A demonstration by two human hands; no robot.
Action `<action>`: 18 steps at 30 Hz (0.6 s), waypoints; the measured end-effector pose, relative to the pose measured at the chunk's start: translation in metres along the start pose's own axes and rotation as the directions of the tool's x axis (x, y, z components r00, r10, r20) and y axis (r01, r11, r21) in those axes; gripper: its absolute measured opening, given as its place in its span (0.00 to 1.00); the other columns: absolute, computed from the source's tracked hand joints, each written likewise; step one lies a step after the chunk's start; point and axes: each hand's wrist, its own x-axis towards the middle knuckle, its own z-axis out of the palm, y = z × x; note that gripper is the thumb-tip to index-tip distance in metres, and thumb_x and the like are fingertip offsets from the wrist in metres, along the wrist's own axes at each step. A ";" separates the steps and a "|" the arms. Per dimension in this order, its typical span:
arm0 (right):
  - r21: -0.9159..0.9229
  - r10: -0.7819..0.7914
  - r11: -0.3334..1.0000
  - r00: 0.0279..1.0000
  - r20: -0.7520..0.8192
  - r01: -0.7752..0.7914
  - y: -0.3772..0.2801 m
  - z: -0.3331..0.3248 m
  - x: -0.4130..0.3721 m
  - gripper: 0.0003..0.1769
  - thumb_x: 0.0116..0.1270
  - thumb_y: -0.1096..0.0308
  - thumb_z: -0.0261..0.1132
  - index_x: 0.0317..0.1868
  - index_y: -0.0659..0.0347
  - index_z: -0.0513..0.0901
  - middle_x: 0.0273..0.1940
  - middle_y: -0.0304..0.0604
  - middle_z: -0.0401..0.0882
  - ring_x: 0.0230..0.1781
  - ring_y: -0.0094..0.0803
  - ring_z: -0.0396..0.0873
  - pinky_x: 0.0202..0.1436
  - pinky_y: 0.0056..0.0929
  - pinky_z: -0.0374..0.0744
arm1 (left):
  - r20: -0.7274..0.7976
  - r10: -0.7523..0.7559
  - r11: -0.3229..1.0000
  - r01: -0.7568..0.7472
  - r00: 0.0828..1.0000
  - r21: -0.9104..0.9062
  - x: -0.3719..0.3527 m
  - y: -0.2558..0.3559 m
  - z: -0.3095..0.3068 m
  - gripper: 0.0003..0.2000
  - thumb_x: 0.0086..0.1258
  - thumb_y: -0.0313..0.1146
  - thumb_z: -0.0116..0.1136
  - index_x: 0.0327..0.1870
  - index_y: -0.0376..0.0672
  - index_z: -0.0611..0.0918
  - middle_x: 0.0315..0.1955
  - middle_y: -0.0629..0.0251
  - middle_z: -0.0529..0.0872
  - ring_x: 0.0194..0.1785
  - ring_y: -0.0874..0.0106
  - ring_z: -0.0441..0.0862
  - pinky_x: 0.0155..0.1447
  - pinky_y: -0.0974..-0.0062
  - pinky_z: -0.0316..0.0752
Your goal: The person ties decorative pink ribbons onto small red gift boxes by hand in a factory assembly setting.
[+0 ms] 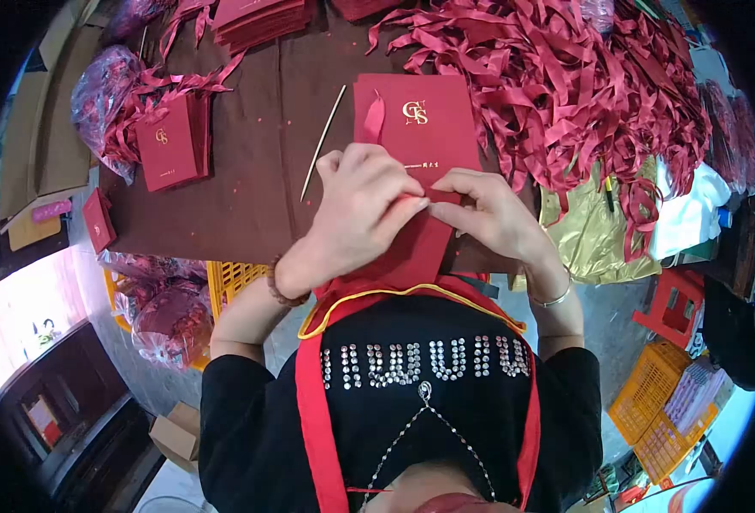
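Note:
Fingertips of my left hand (367, 195) and my right hand (490, 212) meet in a pinch at the edge of a red paper bag (411, 250), which lies between my forearms and reaches toward my apron. I cannot tell whether a ribbon end is also in the pinch. Just beyond my hands lies a stack of red paper bags (446, 101) with a gold logo on top. A red ribbon loop (374, 121) rests on that stack. Left of it, a thin metal rod (322, 144) lies slanted on the brown tablecloth (253, 184).
A big heap of red ribbons (557, 90) covers the back right. Ribboned bags (170, 145) stand in a pile at left, near a plastic-wrapped bundle (104, 107). More bags (258, 21) are stacked at the back. Gold sheeting (587, 235) hangs at the right edge, above a red stool (675, 303).

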 end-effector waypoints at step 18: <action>-0.387 -0.269 0.904 0.947 -0.177 0.185 -0.023 0.028 -0.006 0.12 0.55 0.69 0.69 0.35 0.66 0.78 0.29 0.47 0.74 0.22 0.35 0.73 0.24 0.27 0.71 | 0.979 0.102 0.912 0.376 0.177 -0.163 0.098 -0.023 -0.034 0.10 0.60 0.33 0.52 0.27 0.34 0.79 0.13 0.68 0.73 0.19 0.78 0.67 0.24 0.75 0.63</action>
